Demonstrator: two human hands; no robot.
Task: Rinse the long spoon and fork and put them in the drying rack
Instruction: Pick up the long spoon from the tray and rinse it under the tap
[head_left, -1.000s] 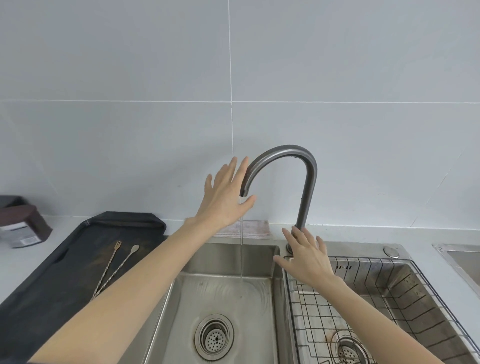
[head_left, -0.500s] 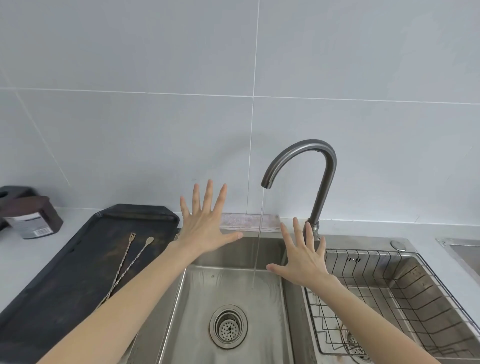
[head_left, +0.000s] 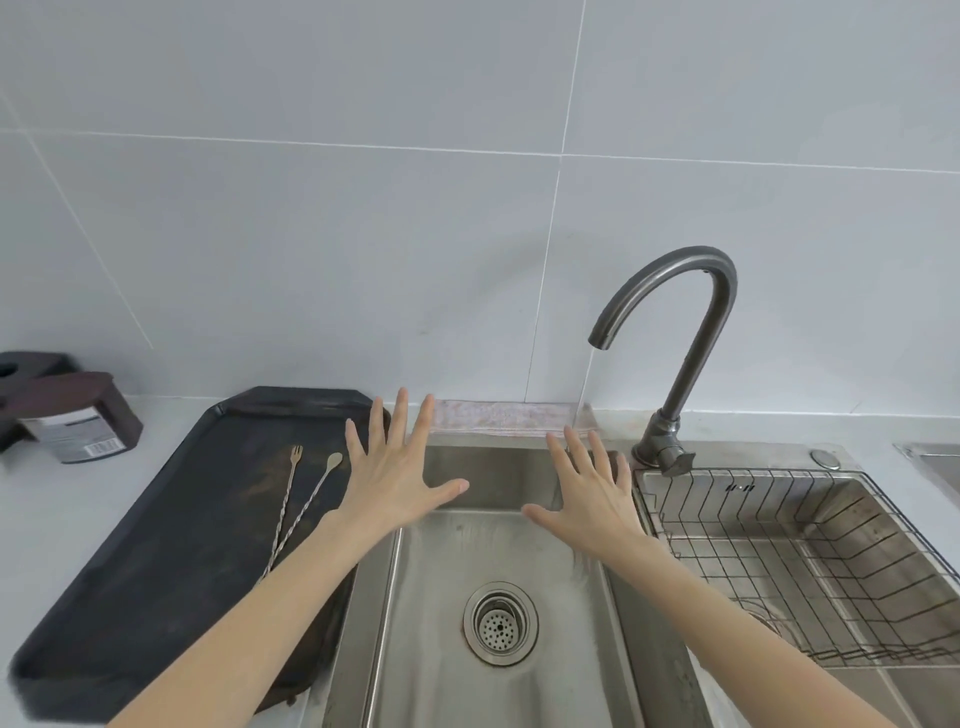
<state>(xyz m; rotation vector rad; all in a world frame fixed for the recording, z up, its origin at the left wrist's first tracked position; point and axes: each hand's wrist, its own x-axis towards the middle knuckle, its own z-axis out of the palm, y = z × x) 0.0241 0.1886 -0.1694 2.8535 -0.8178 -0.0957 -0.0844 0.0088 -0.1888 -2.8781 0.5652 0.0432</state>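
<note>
Over the left basin (head_left: 498, 545) of the steel sink both hands hover flat, palms down, fingers splayed wide and holding nothing: the left hand (head_left: 395, 480) above the basin's left rim, the right hand (head_left: 589, 493) near the divider. Water runs in a thin stream from the gooseneck faucet (head_left: 680, 332) down behind the right hand's fingers

Next comes the pickup, I judge. The long fork (head_left: 288, 493) and long spoon (head_left: 306, 512) lie side by side on the dark tray (head_left: 156, 545) toward its back right corner, just left of the left hand, heads pointing to the wall; their lower handles pass under the left forearm and seem to cross there, though that part is hidden. Pinching both twisted stems together near the middle should lift them cleanly off the flat tray

Right of the divider sits the wire drying rack (head_left: 810, 551), open on top. Behind the basin lies a folded cloth (head_left: 498, 415); at the counter's far left stands a brown container (head_left: 78, 421). Nothing blocks the path from tray to stream to rack
</note>
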